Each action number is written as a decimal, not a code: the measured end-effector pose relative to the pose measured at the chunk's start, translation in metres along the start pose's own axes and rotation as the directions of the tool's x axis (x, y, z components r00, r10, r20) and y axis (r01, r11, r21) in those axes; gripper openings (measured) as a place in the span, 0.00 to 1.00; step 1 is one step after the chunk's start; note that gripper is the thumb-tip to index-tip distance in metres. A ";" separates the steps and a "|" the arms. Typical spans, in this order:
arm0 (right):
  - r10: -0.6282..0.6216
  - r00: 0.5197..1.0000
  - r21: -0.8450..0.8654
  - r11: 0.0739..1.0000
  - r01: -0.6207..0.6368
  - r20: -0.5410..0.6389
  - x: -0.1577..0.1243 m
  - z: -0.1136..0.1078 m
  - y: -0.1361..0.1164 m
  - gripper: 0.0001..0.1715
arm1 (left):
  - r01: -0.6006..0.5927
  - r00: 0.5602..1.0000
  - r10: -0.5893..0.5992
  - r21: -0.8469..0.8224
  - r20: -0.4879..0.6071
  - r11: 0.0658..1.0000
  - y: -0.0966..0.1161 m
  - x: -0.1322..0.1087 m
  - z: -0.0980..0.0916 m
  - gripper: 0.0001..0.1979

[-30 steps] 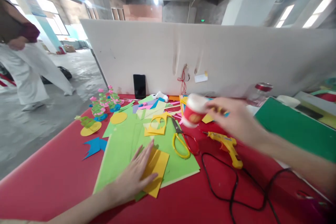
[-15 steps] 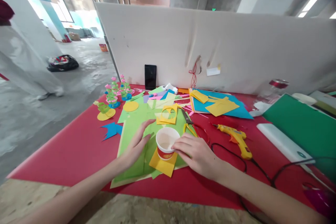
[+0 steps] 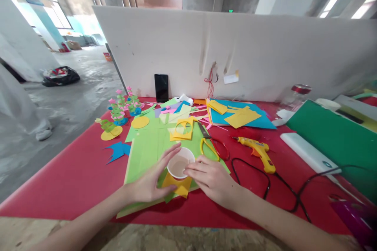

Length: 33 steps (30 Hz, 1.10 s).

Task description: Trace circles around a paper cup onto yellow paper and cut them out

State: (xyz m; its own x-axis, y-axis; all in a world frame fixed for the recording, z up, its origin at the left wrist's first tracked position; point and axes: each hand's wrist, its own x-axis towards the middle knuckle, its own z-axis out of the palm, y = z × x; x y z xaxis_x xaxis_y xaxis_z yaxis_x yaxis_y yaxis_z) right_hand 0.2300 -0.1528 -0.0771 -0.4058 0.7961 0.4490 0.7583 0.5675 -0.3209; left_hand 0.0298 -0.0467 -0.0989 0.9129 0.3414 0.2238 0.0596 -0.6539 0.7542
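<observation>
Your red table (image 3: 73, 186) runs across the view, with green sheets (image 3: 143, 160) spread from its middle toward the near edge. Your left hand (image 3: 149, 182) is spread, thumb and fingers curving around the cup's left side (you can't quite tell whether they touch it). Your right hand (image 3: 216, 180) seems to pinch the rim on the right. A yellow glue gun (image 3: 259, 151) lies toward the table's right edge, and scissors (image 3: 205, 132) overlap the sheets' right side. The paper cup (image 3: 180, 163) stands mouth up on a yellow card (image 3: 183, 190), near the table's near edge. That card shows no cut in its visible part, so cutting looks undone there. Beyond it, a yellow frame (image 3: 185, 136) already has its circle removed. By the far left corner, tall ornaments (image 3: 118, 115) look finished; a shorter green coil (image 3: 108, 126) on its own base looks partway made, and one yellow disc (image 3: 140, 122) lies plain.
</observation>
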 end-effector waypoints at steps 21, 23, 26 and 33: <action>0.300 0.951 0.006 0.953 -0.302 0.073 -0.069 0.021 -0.037 0.25 | -0.002 0.994 0.010 0.074 -0.112 0.997 0.001 0.006 0.007 0.28; 0.272 0.955 -0.054 0.962 -0.268 0.121 -0.064 0.028 -0.038 0.25 | -0.002 0.994 0.010 0.076 -0.108 0.997 0.003 0.006 0.007 0.29; 0.259 0.959 -0.091 0.964 -0.250 0.112 -0.060 0.037 -0.038 0.23 | -0.003 0.996 0.009 0.075 -0.085 0.997 0.003 0.006 0.005 0.29; 0.240 0.968 -0.140 0.964 -0.228 0.077 -0.060 0.048 -0.039 0.20 | 0.038 0.989 -0.012 0.174 -0.147 0.984 0.006 0.000 -0.009 0.42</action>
State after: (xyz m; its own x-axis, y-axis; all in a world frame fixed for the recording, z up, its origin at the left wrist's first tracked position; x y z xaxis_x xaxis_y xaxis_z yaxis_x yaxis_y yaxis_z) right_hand 0.2002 -0.2130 -0.1312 -0.2498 0.9229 0.2930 0.8945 0.3358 -0.2950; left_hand 0.0263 -0.0442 -0.0891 0.8429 0.4446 0.3031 0.1633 -0.7481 0.6432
